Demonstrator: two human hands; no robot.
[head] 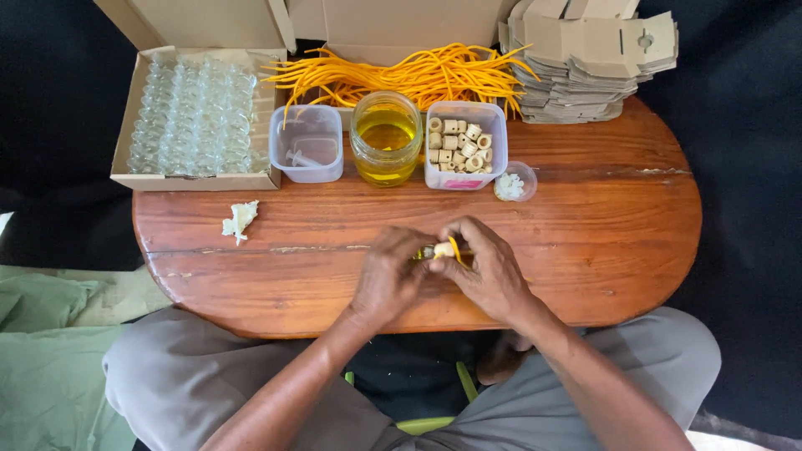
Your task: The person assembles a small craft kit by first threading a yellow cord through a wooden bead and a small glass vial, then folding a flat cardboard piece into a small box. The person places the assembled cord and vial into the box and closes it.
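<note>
Yellow cord [454, 248] and a small pale bead [443, 250] sit pinched between left hand [391, 276] and right hand [489, 271], both closed on them, directly below the oil jar [385, 138], lying left-right.

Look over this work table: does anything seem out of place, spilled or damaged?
A crumpled whitish scrap lies loose on the wooden table, apart from the tidy row of containers. The tabletop also shows pale scuffs near its right edge. Nothing looks spilled; the jar of yellow liquid stands upright.
</note>
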